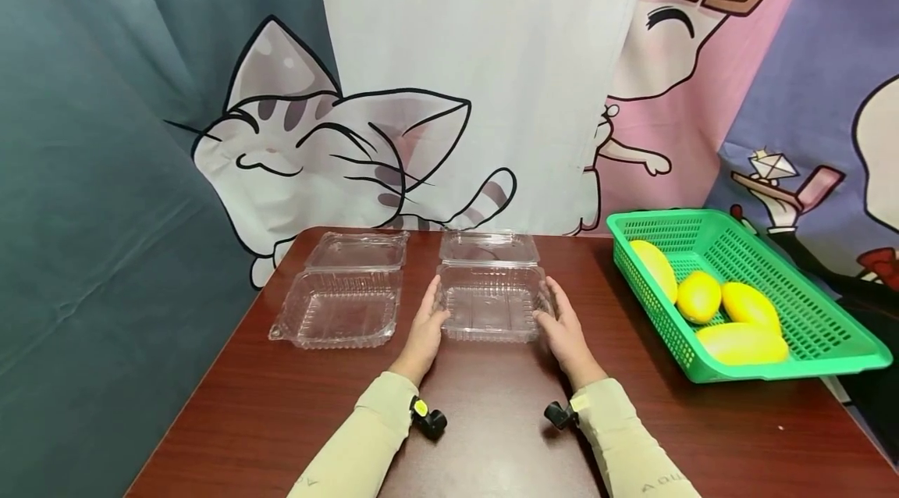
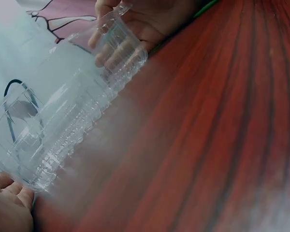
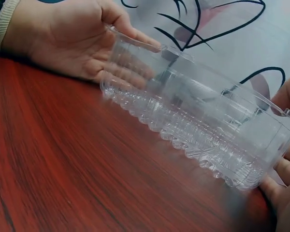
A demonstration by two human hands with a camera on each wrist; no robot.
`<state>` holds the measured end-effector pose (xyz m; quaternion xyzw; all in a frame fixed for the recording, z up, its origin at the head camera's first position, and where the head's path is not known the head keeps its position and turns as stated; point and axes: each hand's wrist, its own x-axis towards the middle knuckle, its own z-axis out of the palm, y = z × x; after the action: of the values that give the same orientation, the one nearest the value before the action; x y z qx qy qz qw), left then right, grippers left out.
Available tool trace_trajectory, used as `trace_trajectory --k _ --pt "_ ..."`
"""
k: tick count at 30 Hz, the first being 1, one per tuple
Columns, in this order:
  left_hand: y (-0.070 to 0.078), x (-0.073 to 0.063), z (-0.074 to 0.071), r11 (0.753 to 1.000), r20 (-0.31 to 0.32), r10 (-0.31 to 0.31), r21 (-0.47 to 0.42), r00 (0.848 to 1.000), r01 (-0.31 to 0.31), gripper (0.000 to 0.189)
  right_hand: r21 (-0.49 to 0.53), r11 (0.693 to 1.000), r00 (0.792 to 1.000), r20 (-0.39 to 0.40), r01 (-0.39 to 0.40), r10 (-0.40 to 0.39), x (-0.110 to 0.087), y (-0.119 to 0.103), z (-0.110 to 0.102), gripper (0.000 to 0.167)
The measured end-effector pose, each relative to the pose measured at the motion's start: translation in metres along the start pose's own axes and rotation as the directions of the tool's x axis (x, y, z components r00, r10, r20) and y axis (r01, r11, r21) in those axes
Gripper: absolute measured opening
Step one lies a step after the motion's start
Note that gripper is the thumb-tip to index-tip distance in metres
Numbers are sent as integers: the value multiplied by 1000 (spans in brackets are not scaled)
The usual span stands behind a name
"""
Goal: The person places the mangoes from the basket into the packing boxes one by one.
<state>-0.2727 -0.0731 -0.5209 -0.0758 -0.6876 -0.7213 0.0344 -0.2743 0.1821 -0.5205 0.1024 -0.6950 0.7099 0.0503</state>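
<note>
A clear plastic clamshell container [image 1: 492,320] lies on the table with its lid folded back, away from the person. At its left side my left hand [image 1: 424,330] holds the wall, thumb at the rim and fingers along the outside. My right hand [image 1: 566,334] grips the opposite side in the same way. The right wrist view shows the ribbed container [image 3: 193,128] between both hands, its base low over or on the tabletop; I cannot tell which. Through the clear wall, the left hand's fingers [image 3: 130,77] are visible. Nothing is seen inside the container.
A second opened clamshell container [image 1: 344,318] sits to the left. On the right stands a green plastic basket [image 1: 653,326] holding several yellow fruits [image 1: 743,343]. The reddish-brown table [image 1: 485,435] ends at a cartoon-printed curtain [image 1: 492,37] behind.
</note>
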Motion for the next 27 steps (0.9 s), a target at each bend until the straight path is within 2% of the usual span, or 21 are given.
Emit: trace_trajectory --k 4,6,8,11,16,19,21,24,27 --pt "1 2 -6 1000 -9 -15 10 1000 15 72 -53 999 1000 -12 -5 4 2 -4 6 68" --pt "2 2 -8 1000 -20 -15 18 1000 16 71 -137 991 1000 -30 -7 3 5 -11 5 66" --pt "3 2 -10 999 -38 -22 32 999 23 71 -260 966 999 -43 -11 0 8 -24 0 66" --pt "5 1 -11 999 -51 -21 40 998 23 70 -393 919 999 -48 0 -21 13 -57 -15 68" --pt "6 -2 -14 998 -49 -38 49 998 40 69 -471 877 994 8 96 -105 27 -122 -53 60" --pt "5 -3 -14 997 -54 -53 56 997 56 67 -584 807 995 18 89 -96 35 -151 -79 60" --pt "4 -3 -14 996 -58 -59 61 997 62 66 -657 753 999 -2 32 -43 41 -163 -98 66" --pt "1 -2 -11 996 -66 -53 73 996 58 65 -723 689 999 -30 -50 41 46 -170 -130 75" --pt "0 -3 -5 995 -66 -55 76 996 60 65 -795 598 993 -41 -99 110 44 -167 -170 83"
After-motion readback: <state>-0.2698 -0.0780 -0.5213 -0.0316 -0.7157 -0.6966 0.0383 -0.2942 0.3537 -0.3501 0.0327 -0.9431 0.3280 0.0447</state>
